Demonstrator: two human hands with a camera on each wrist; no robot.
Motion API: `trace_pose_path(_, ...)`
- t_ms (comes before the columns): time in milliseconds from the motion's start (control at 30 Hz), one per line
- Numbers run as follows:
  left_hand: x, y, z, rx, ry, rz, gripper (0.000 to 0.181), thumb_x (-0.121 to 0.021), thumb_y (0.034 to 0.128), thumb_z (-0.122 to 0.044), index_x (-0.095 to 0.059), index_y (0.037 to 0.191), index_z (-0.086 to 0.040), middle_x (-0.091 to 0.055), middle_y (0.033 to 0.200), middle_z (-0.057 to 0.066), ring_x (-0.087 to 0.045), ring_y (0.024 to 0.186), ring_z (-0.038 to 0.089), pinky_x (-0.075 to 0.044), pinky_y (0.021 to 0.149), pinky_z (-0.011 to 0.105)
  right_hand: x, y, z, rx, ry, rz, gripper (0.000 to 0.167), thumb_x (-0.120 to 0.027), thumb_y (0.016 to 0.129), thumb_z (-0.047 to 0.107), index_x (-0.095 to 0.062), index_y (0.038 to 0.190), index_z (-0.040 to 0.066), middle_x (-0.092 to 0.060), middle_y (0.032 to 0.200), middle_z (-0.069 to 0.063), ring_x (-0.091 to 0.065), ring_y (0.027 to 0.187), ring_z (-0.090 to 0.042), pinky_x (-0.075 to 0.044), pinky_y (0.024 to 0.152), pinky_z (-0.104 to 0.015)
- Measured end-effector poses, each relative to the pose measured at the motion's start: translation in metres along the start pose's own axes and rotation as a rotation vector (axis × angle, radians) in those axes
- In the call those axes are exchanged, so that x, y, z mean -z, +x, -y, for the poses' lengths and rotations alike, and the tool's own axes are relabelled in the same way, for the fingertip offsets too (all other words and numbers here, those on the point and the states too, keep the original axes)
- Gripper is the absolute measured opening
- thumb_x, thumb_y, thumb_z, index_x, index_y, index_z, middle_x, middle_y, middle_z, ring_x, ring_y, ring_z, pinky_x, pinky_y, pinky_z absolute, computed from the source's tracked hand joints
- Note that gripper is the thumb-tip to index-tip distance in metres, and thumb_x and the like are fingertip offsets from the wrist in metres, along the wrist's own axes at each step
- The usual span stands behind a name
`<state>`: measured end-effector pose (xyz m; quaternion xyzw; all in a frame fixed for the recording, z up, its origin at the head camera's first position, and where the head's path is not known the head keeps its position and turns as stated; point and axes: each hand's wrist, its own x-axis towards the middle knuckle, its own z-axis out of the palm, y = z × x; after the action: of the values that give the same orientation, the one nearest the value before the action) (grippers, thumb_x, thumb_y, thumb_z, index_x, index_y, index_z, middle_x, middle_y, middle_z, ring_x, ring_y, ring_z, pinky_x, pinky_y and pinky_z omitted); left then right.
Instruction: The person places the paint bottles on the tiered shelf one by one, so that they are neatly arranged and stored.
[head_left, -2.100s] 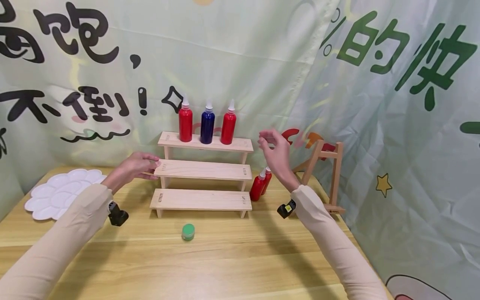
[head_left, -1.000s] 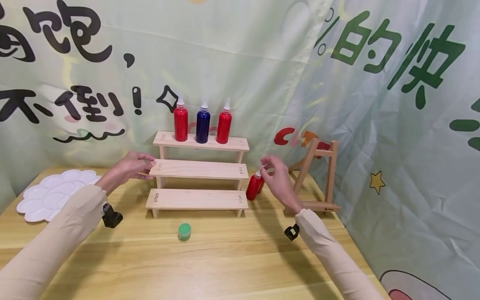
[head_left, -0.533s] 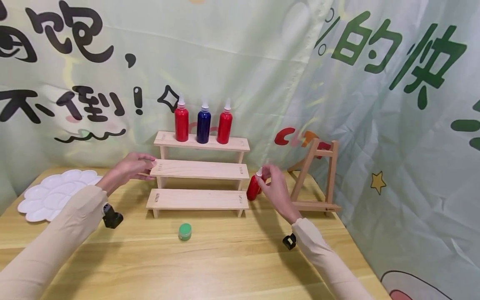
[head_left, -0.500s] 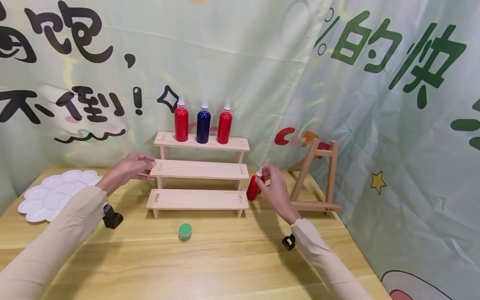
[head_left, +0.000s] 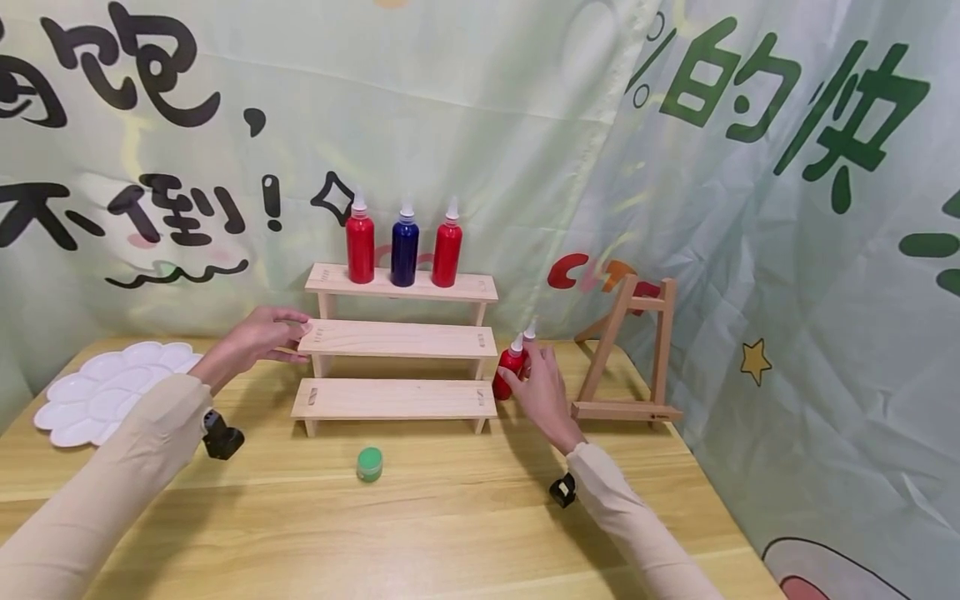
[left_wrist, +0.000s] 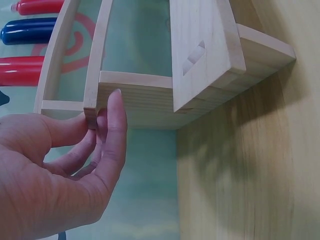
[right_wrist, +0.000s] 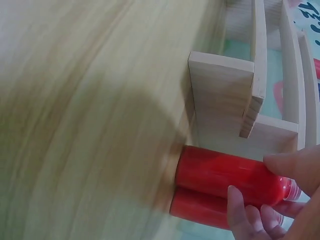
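My left hand [head_left: 262, 340] pinches the left end of the middle step of a three-tier wooden display stand [head_left: 397, 337]; the left wrist view shows thumb and fingers on the board's end [left_wrist: 90, 107]. Right of the stand, two red squeeze bottles with white pointed nozzles stand close together on the table. My right hand [head_left: 542, 396] grips the nearer red squeeze bottle [right_wrist: 220, 172] near its shoulder, thumb on one side and fingers curled on the other. Those fingers also lie against the second red squeeze bottle [right_wrist: 200, 207], which is partly hidden.
On the top step stand a red bottle [head_left: 361, 248], a blue bottle [head_left: 404, 252] and another red bottle [head_left: 447, 254]. A green-lidded jar [head_left: 370, 463] sits in front. A white palette [head_left: 112, 392] lies left, a small wooden easel [head_left: 664, 350] right. Printed cloth hangs behind.
My right hand has come down from beside the top step to the two red squeeze bottles and taken hold of the nearer one. The left hand keeps its place on the stand.
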<state>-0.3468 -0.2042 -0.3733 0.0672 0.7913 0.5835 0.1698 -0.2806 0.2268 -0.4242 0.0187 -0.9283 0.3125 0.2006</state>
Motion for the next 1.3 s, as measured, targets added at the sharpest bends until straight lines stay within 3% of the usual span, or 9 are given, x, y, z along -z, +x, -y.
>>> trace_pose_path(167,0.000,0.000,0.001,0.001,-0.006,-0.005,0.057,-0.049,0.1095,-0.008,-0.026,0.154,0.020,-0.067,0.105,0.006,-0.069,0.084,0.008,-0.065,0.093,0.039,-0.001,-0.002,0.000,0.013,0.004,-0.020,0.045,-0.084,0.091,0.021,-0.063,0.127,0.005,-0.056,0.104,-0.018,-0.053,0.085,-0.027,-0.042,0.065,-0.033)
trace_pose_path(367,0.002,0.001,0.001,-0.007,0.003,0.002,0.058,-0.050,0.1091,-0.009,-0.027,0.153,0.020,-0.067,0.107,0.007,-0.069,0.085,0.008,-0.066,0.092,0.038,0.004,-0.008,0.005,-0.016,0.061,0.011,0.049,-0.086,0.089,0.019,-0.062,0.128,0.002,-0.059,0.110,-0.017,-0.061,0.099,-0.036,-0.047,0.074,-0.037)
trace_pose_path(600,0.002,0.000,0.000,-0.008,-0.001,0.007,0.058,-0.050,0.1088,-0.009,-0.026,0.153,0.020,-0.067,0.104,0.005,-0.069,0.084,0.008,-0.066,0.091,0.037,-0.002,-0.013,-0.002,-0.131,0.316,0.040,0.052,-0.083,0.089,0.005,-0.055,0.132,0.000,-0.064,0.123,-0.018,-0.064,0.111,-0.036,-0.061,0.094,-0.048)
trace_pose_path(800,0.001,0.001,0.002,-0.007,0.002,0.007,0.058,-0.050,0.1089,-0.009,-0.026,0.153,0.021,-0.068,0.104,0.004,-0.069,0.084,0.008,-0.066,0.090,0.036,-0.005,-0.016,-0.003,-0.167,0.415,0.044,0.048,-0.082,0.089,0.001,-0.060,0.132,-0.002,-0.066,0.127,-0.021,-0.065,0.115,-0.037,-0.063,0.097,-0.047)
trace_pose_path(933,0.000,0.001,0.001,-0.011,0.006,0.010,0.058,-0.050,0.1087,-0.008,-0.026,0.153,0.022,-0.068,0.105,0.005,-0.069,0.084,0.008,-0.066,0.090,0.037,-0.008,-0.020,-0.005,-0.203,0.476,-0.007,0.046,-0.083,0.089,0.005,-0.064,0.130,0.000,-0.069,0.127,-0.020,-0.067,0.116,-0.035,-0.063,0.095,-0.036)
trace_pose_path(1100,0.001,0.001,0.001,-0.011,0.008,0.009,0.059,-0.050,0.1086,-0.009,-0.025,0.153,0.022,-0.069,0.105,0.006,-0.069,0.084,0.008,-0.066,0.090,0.037,-0.007,-0.023,-0.004,-0.214,0.514,-0.107,0.046,-0.086,0.088,0.010,-0.068,0.129,0.003,-0.072,0.121,-0.017,-0.070,0.111,-0.032,-0.057,0.082,-0.016)
trace_pose_path(1300,0.003,0.003,0.003,-0.004,0.005,0.007,0.060,-0.049,0.1093,-0.009,-0.023,0.154,0.022,-0.068,0.105,0.006,-0.069,0.084,0.009,-0.067,0.088,0.034,0.009,-0.018,0.005,-0.196,0.567,-0.132,0.046,-0.085,0.088,0.011,-0.068,0.130,0.005,-0.072,0.122,-0.017,-0.068,0.110,-0.029,-0.055,0.079,-0.013)
